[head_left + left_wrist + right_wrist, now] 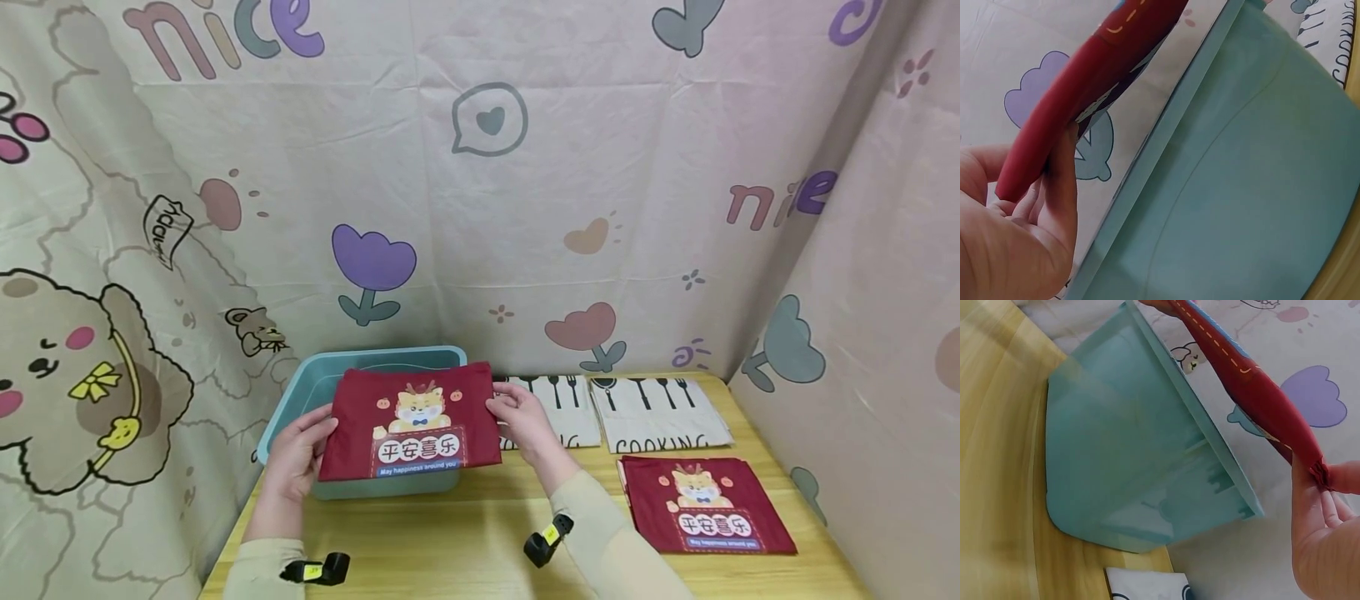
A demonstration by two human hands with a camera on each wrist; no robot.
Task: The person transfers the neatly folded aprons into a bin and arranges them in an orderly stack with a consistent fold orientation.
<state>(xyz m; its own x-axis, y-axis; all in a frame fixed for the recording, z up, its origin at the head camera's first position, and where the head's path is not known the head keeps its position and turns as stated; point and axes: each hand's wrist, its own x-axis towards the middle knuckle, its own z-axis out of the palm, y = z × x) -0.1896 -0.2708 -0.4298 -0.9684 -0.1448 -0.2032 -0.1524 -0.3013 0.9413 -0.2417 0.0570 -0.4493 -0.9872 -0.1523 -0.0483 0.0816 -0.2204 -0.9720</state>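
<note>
Between both hands a folded dark red cloth (pixel 352 433), printed with a cartoon animal and white Chinese characters, is held up in front of a teal plastic bin (pixel 390 487). My left hand (pixel 296 450) pinches its left end, thumb on the near face. On the opposite side my right hand (pixel 525 421) pinches the right edge; in the right wrist view the red cloth (pixel 1266 406) bunches a little at the fingertips. Seen from the left wrist, the red cloth (pixel 1054 119) hangs beside the bin's rim, apart from the wood. The cloth hides much of the bin's inside.
At the right of the wooden table (pixel 480 550) lies a similar folded red cloth (pixel 652 508). Behind it are two folded white cloths, the right one (pixel 652 421) printed with black utensils and "COOKING", the other (pixel 573 417) beside it. A patterned curtain (pixel 480 208) encloses the table.
</note>
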